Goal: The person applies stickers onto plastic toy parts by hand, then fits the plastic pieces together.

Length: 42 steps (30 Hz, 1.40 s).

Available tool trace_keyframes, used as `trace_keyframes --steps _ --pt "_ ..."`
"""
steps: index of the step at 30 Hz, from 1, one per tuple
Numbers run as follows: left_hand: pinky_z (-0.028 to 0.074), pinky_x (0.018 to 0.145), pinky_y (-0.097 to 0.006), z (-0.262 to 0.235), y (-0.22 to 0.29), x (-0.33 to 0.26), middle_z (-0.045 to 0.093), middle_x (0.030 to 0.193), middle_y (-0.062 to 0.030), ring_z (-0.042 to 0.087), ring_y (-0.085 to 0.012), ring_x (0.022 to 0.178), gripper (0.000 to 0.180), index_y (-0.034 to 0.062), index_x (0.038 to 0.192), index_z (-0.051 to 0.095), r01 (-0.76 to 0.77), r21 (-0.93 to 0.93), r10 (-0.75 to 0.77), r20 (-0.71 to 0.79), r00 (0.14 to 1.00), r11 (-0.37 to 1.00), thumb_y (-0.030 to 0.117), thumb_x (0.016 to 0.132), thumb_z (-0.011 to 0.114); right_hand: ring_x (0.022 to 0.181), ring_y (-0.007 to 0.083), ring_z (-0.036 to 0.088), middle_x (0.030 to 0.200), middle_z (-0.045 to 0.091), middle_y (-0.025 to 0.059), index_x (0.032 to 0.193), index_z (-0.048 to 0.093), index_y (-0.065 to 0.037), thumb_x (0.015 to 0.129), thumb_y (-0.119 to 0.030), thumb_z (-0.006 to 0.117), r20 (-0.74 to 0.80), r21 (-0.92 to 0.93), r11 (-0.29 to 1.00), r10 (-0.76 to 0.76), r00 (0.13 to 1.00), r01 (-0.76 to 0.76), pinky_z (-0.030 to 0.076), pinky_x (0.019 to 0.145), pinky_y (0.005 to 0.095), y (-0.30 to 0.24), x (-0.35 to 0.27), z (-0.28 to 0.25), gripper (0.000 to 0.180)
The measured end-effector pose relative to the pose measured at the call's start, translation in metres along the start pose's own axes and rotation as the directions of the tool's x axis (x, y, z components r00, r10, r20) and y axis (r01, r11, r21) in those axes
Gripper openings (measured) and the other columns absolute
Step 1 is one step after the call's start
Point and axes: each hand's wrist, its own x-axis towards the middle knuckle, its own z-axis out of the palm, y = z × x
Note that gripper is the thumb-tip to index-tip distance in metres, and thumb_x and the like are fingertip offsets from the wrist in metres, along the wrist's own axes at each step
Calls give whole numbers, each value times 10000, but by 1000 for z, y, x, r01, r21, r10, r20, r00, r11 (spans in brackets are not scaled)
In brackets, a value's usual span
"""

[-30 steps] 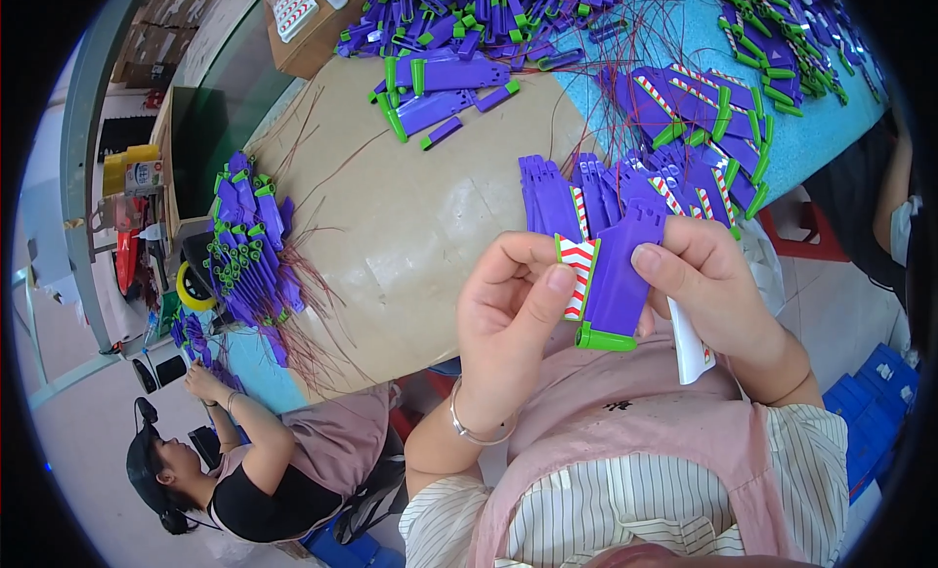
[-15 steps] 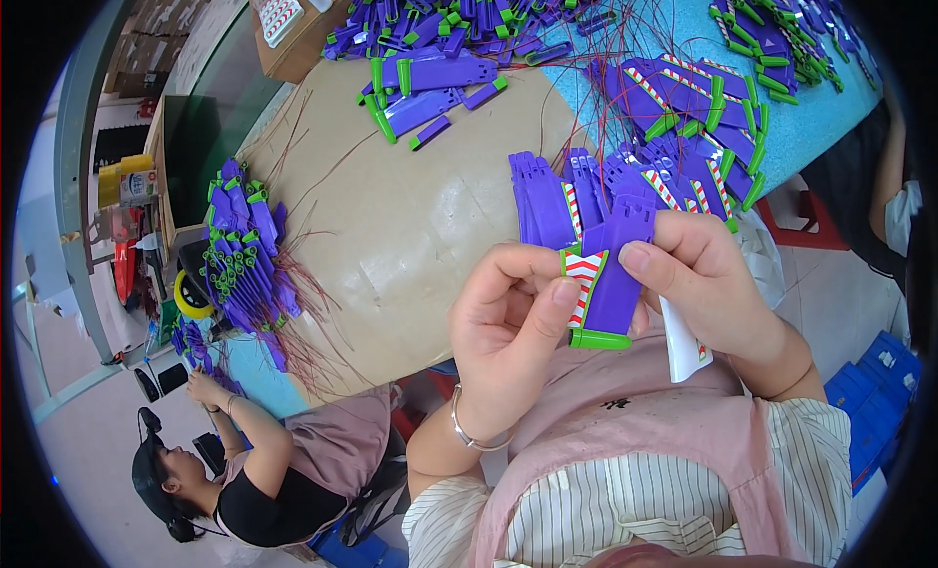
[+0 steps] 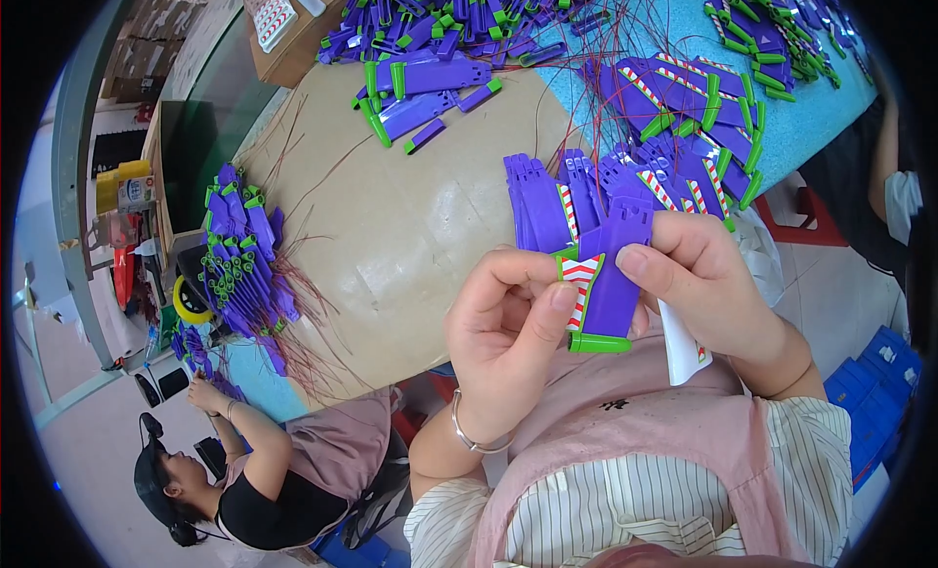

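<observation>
The left hand (image 3: 513, 319) pinches a purple plastic piece (image 3: 618, 285) by its red-and-white striped sticker (image 3: 581, 287); the right hand (image 3: 703, 280) holds its opposite edge. Similar pieces (image 3: 533, 209) lie beyond.

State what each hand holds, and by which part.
The left hand pinches the purple piece by its striped left side; the right hand grips its right edge. A white strip hangs beneath the right hand, its hold hidden.

Right of centre, shows purple on the held panel (image 3: 618, 290), green on its foot (image 3: 601, 343), and red-and-white chevrons edged in green on the label (image 3: 580, 293). At upper right, shows light blue on the tabletop (image 3: 803, 130); at centre, tan on the covering sheet (image 3: 391, 236). Along the bottom, shows pink on the apron (image 3: 674, 439), dark pinstripes on the pale shirt (image 3: 625, 500).
</observation>
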Motion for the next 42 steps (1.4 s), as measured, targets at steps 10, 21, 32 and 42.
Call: trace_keyframes --steps 10,21,32,42 --pt "526 768 -300 11 0 4 555 1035 -162 628 -223 899 324 -59 1134 502 -256 418 248 74 966 872 -17 827 598 576 59 568 654 603 12 997 629 21 931 -108 564 188 -144 951 -243 951 272 423 485 218 6 -10 -1 159" --pt "456 790 -280 8 -15 -11 558 1070 -171 563 -175 908 154 -42 1043 514 -221 153 233 -68 970 963 54 923 520 700 144 624 911 622 106 1188 436 25 953 -46 481 87 260 901 -380 921 348 508 655 256 11 -4 0 250" --pt "441 724 -298 11 -6 -2 547 955 -153 549 -238 831 253 -26 1022 562 -300 493 309 65 949 817 69 802 642 809 133 635 954 593 91 1038 530 11 879 15 592 110 220 908 -387 916 357 532 736 258 16 -1 -1 171" --pt "444 708 -305 12 -4 -1 551 934 -159 539 -255 827 322 -32 1049 549 -405 594 416 128 900 695 -37 728 581 948 140 602 1042 528 83 1035 526 7 910 30 517 77 90 864 -503 861 496 515 828 272 17 -1 1 128"
